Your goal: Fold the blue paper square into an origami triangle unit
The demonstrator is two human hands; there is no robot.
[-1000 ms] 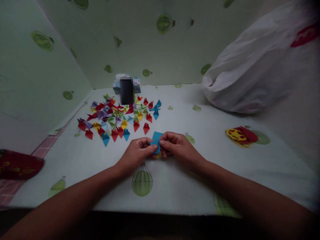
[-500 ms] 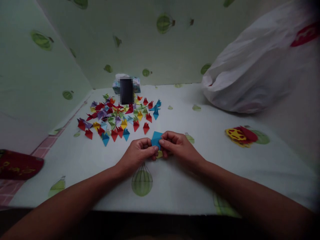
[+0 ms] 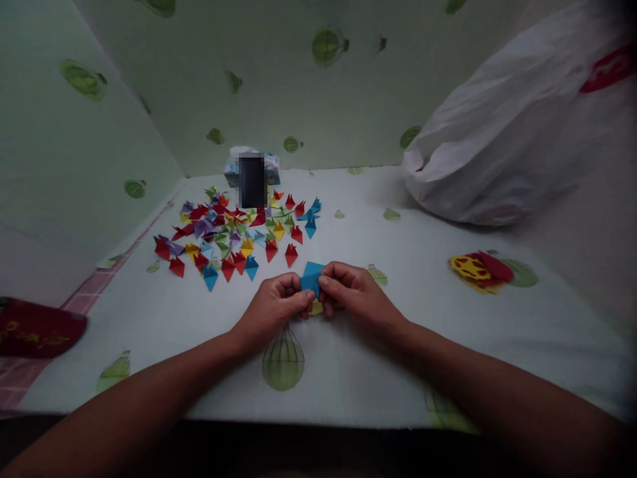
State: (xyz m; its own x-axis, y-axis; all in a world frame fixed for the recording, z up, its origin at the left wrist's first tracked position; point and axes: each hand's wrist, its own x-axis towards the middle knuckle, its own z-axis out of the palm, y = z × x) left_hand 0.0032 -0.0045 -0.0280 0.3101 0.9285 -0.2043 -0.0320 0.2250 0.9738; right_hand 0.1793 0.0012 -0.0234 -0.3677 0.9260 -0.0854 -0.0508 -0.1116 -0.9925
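1. Far out at nine o'clock, a dark red cloth [image 3: 40, 328] lies at the edge of the table [image 3: 164, 325], well apart from the work.
2. At eleven o'clock from the hands sits a spread of small folded paper pieces [image 3: 233, 236], red, blue, yellow, purple and green, scattered flat on the table cover. Behind them stands a small box [image 3: 251, 169], partly blurred.
3. The left hand [image 3: 271, 309] is curled nearly closed, thumb and forefinger pinching the lower left edge of a blue paper [image 3: 312, 277].
4. That blue paper sits between both hands at the middle of the table, held just above the surface, its upper corner pointing to twelve o'clock. A bit of yellow shows beneath it; what it is cannot be told.
5. The right hand [image 3: 355, 292] is likewise closed down, fingertips pressing the paper's right edge, touching the left hand's fingers.
6. I judge a fold is being pressed in. The next crease would call for matched edges and firm, even thumb pressure.
7. At three o'clock lies a red and yellow heap [image 3: 480, 269]; beyond it at one o'clock, a big white plastic bag [image 3: 512, 133].
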